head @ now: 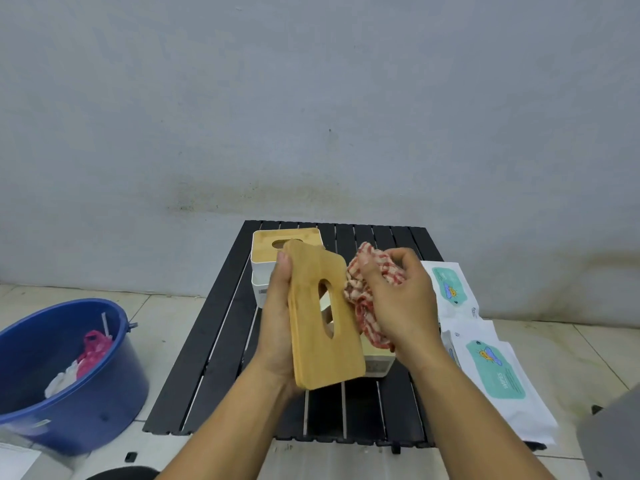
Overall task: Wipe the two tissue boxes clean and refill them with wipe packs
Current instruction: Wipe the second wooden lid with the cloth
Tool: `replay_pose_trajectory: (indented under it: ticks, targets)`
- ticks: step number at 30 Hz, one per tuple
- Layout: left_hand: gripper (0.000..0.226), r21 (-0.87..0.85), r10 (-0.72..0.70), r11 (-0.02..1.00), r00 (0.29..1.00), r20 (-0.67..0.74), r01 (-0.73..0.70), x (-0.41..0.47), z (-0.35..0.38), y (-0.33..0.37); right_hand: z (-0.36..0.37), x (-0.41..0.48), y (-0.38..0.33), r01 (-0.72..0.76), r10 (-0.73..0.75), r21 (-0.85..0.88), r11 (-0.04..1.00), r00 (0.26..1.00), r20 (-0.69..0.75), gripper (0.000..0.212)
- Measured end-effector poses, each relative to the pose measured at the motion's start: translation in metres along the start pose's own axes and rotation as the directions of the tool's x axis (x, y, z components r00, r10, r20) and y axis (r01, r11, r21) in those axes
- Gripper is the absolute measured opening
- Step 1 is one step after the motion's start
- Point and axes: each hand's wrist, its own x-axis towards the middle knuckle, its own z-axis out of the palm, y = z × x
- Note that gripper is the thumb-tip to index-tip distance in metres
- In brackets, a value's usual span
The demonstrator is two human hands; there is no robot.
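Note:
My left hand grips a bamboo lid with an oval slot, held upright above the table. My right hand holds a bunched red-and-white checked cloth against the lid's right edge. Behind the lid, at the far left of the table, stands a white tissue box with its bamboo lid on. A second white box sits open below my right hand, mostly hidden. Two white wipe packs with teal labels lie on the table's right side, one far and one near.
The black slatted table stands low on a tiled floor against a grey wall. A blue bucket with pink and white rubbish sits on the floor at the left. A grey object shows at the lower right corner.

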Motion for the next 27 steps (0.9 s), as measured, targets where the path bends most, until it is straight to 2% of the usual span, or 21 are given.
replay_pose_trajectory:
  ticks: [3, 7, 9, 11, 13, 16, 19, 21, 24, 27]
  targets:
    - [0.067, 0.063, -0.072, 0.995, 0.997, 0.001, 0.072, -0.005, 0.009, -0.013, 0.004, -0.006, -0.008, 0.07, -0.068, -0.039, 0.997, 0.997, 0.045, 0.031]
    - [0.06, 0.036, -0.096, 0.995, 0.995, 0.007, 0.096, -0.004, 0.01, -0.022, 0.012, -0.024, -0.035, 0.262, -0.272, 0.093, 0.961, 0.956, 0.113, 0.019]
    - [0.058, 0.019, -0.076, 0.997, 0.997, 0.015, 0.075, -0.003, 0.009, -0.017, 0.012, -0.027, -0.042, 0.324, -0.334, 0.087, 0.942, 0.931, 0.149, 0.017]
    - [0.065, 0.043, -0.054, 0.998, 0.998, 0.019, 0.053, -0.003, 0.006, -0.011, 0.012, -0.02, -0.034, 0.299, -0.297, 0.002, 0.954, 0.947, 0.127, 0.022]
    - [0.069, 0.091, -0.044, 0.995, 0.999, 0.024, 0.041, -0.005, 0.004, -0.009, 0.009, -0.006, -0.014, 0.19, -0.184, -0.1, 0.977, 0.981, 0.063, 0.027]
    - [0.056, 0.152, -0.063, 0.987, 0.997, 0.05, 0.055, -0.005, 0.004, -0.014, 0.003, 0.005, 0.004, 0.066, -0.065, -0.152, 0.986, 0.998, 0.011, 0.021]
    - [0.058, 0.189, -0.082, 0.979, 0.996, 0.032, 0.074, -0.005, 0.008, -0.021, 0.003, 0.002, -0.006, 0.152, -0.149, -0.087, 0.985, 0.988, 0.033, 0.014]
    - [0.062, 0.149, -0.06, 0.987, 0.998, 0.014, 0.057, -0.004, 0.012, -0.021, 0.006, -0.007, -0.021, 0.219, -0.217, -0.021, 0.975, 0.972, 0.092, 0.011]
    - [0.065, 0.066, 0.049, 0.997, 0.998, -0.05, -0.045, -0.001, 0.01, -0.013, 0.014, -0.026, -0.036, 0.267, -0.267, 0.03, 0.963, 0.938, 0.22, 0.007]
    - [0.067, 0.009, 0.142, 0.99, 0.986, -0.093, -0.141, 0.003, -0.003, 0.003, 0.027, -0.048, -0.036, 0.26, -0.247, 0.005, 0.966, 0.911, 0.33, 0.007]
